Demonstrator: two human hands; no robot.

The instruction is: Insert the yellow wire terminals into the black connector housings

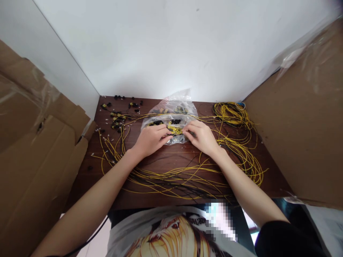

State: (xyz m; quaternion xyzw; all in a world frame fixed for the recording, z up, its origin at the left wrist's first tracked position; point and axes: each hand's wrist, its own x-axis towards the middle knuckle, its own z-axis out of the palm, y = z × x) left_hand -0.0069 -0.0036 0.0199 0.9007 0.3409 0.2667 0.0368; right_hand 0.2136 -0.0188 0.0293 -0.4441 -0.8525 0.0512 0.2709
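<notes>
Over a clear plastic bag (pixel 175 100) of small yellow and black parts, my two hands face each other with a short gap between the fingertips. My left hand (pixel 153 140) is closed in a pinch, and a thin wire (pixel 177 134) runs from it across the gap. At the other end of that gap, the thumb and fingers of my right hand (pixel 201 137) pinch the wire too. Small yellow connector pieces (pixel 173 127) lie in the bag just behind the fingertips. What sits inside each pinch is mostly hidden.
A bundle of yellow and black wires (pixel 171 175) crosses the brown table (pixel 160 203) in front. A coiled bundle (pixel 232 112) lies at the back right. Wire ends with connectors (pixel 118 117) lie at the left. Cardboard (pixel 40 142) flanks the left side, a cardboard box (pixel 302 107) the right.
</notes>
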